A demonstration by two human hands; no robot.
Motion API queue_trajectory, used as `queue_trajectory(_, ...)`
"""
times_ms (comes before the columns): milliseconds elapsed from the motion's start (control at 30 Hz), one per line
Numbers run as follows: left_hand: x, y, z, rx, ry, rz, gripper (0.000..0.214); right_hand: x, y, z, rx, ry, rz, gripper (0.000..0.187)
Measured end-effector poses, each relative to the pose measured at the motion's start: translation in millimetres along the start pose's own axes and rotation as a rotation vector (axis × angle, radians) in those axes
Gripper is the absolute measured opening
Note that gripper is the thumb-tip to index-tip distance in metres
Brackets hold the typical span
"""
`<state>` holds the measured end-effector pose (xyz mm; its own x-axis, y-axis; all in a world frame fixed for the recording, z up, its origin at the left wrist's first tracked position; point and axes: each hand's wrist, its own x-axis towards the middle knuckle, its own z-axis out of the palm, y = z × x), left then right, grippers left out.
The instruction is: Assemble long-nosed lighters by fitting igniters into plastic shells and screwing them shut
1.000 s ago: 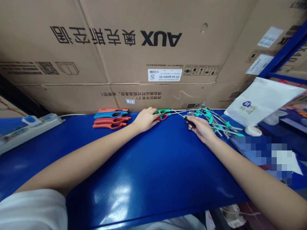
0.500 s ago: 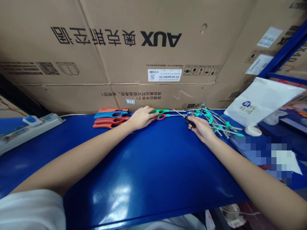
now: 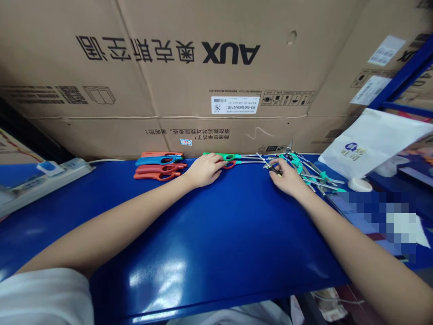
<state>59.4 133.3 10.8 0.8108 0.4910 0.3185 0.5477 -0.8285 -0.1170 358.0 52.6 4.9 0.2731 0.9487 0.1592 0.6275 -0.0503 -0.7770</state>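
My left hand (image 3: 204,171) lies with curled fingers over a red lighter (image 3: 232,164), whose handle is mostly hidden under the palm. Just behind it a green lighter (image 3: 227,156) lies alongside; both have long metal tubes pointing right. In my closed right hand (image 3: 287,178) is a screwdriver (image 3: 276,170) with a black handle, its thin shaft slanting up and left near the tube ends. Beside that hand is a loose heap of metal tubes with teal ends (image 3: 316,174). Left of my left hand lie several lighter handles, including a blue one (image 3: 158,160) and a red one (image 3: 157,169).
A large cardboard box (image 3: 182,99) stands along the back of the blue table (image 3: 203,243). A power strip (image 3: 50,180) is at the left. On the right are a white bag (image 3: 365,144), a round white object (image 3: 360,184) and a blue metal post (image 3: 406,67).
My right hand has shifted slightly, and the screwdriver's shaft now slants more steeply. My left hand stays on the lighters. The whole view has moved a little.
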Motion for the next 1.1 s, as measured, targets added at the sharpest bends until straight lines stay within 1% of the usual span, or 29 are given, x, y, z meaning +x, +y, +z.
queue_trajectory(100, 1.3, -0.4, 1.3, -0.011, -0.003, -0.018, 0.037, -2.4, -0.6, -5.7, -0.235, -0.008, -0.087, 0.023)
queue_trajectory(200, 2.7, -0.2, 2.0, -0.021, -0.007, -0.028, 0.040, -3.3, 0.1, -9.7, -0.420, -0.045, -0.110, 0.019)
queue_trajectory(300, 4.2, 0.6, 2.9, -0.025, -0.009, -0.033, 0.041, -2.4, 2.3, -11.5, -0.555, -0.078, -0.114, 0.015)
queue_trajectory(500, 5.9, 4.7, 3.3, -0.026, -0.011, -0.051, 0.039, -1.4, 6.2, -16.5, -0.721, -0.099, -0.091, 0.020)
queue_trajectory(600, 4.2, 9.4, -0.8, -0.024, -0.014, -0.058, 0.038, -1.3, 4.6, -21.8, -0.757, -0.101, -0.086, 0.022)
queue_trajectory(667, 1.1, 13.2, -5.5, -0.022, -0.013, -0.059, 0.038, -1.6, 2.0, -24.6, -0.759, -0.123, -0.107, 0.025)
queue_trajectory(767, -7.4, 17.6, -14.6, -0.018, -0.005, -0.070, 0.041, -2.6, -2.5, -26.2, -0.751, -0.166, -0.144, 0.028)
queue_trajectory(833, -15.7, 18.5, -21.2, -0.014, -0.003, -0.086, 0.040, -3.2, -4.1, -26.2, -0.760, -0.171, -0.141, 0.029)
queue_trajectory(967, -37.8, 14.0, -34.8, -0.005, 0.006, -0.128, 0.037, -2.0, -1.2, -28.2, -0.804, -0.132, -0.083, 0.031)
queue_trajectory(1100, -66.8, 2.8, -49.1, 0.002, 0.021, -0.186, 0.040, -0.2, 2.4, -31.2, -0.828, -0.092, -0.043, 0.034)
